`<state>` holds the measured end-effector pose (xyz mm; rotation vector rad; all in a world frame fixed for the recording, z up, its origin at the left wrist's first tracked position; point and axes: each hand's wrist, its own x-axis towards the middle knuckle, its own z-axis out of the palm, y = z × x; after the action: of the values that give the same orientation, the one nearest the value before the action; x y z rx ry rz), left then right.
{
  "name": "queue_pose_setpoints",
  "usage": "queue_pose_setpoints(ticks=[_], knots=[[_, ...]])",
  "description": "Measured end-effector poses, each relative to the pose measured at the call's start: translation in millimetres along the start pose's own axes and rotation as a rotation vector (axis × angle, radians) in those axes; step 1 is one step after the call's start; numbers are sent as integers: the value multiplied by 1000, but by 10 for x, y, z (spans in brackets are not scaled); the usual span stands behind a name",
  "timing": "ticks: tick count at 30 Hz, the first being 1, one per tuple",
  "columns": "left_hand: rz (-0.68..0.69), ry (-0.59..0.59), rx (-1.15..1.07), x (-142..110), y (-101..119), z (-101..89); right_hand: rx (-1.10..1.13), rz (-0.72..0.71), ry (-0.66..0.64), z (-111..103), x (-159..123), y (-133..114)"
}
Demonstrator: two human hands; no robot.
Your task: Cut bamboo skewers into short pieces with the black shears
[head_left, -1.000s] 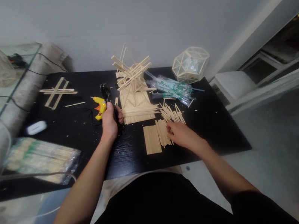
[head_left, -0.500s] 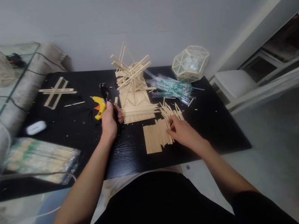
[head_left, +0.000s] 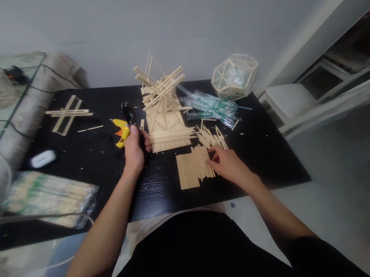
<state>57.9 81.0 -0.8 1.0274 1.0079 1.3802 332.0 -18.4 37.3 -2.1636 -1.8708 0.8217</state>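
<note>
My left hand is wrapped round a black tool with a curved top; its exact kind is hard to make out. Just left of that hand is a yellow hot glue gun with an orange trigger. My right hand has its fingers curled down onto the right end of a row of short wooden sticks. Its fingertips are partly hidden among the sticks. More loose sticks lie just beyond it. Ahead, long sticks are stacked across a frame of sticks on a flat stick mat.
Crossed sticks, a white case and a bagged stick bundle lie on the left of the black table. Plastic wrappers and a polyhedral stick frame are at the back right. A glass-topped surface adjoins on the left.
The view has shifted very slightly. Both hands keep almost the same place and grip; nothing else has visibly moved.
</note>
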Motion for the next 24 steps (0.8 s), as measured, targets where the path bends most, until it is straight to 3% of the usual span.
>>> queue_pose_setpoints(ticks=[24], knots=[[-3, -3, 10, -6, 14, 2, -118, -13, 17, 53, 20, -54]])
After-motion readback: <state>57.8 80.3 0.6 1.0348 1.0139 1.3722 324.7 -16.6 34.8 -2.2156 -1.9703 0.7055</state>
